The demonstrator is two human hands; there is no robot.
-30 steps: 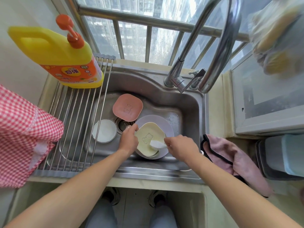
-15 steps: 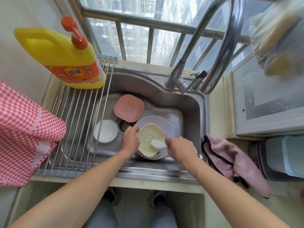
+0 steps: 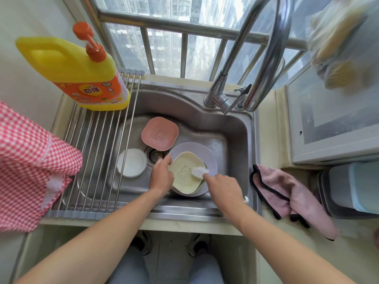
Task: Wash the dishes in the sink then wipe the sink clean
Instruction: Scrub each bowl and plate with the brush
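inside the steel sink (image 3: 235, 128), the yellow plate (image 3: 184, 182) was gripped by the left hand (image 3: 161, 177) and scrubbed with a white sponge (image 3: 200, 171) pinched in right-hand fingers (image 3: 207, 177); rinsing was likely needed next.

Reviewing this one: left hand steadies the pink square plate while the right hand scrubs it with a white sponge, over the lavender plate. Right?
Not quite. The head view shows the scrubbed plate is the yellow square plate; the pink square plate lies untouched by the drain. Left hand, right hand, white sponge and lavender plate are as stated.
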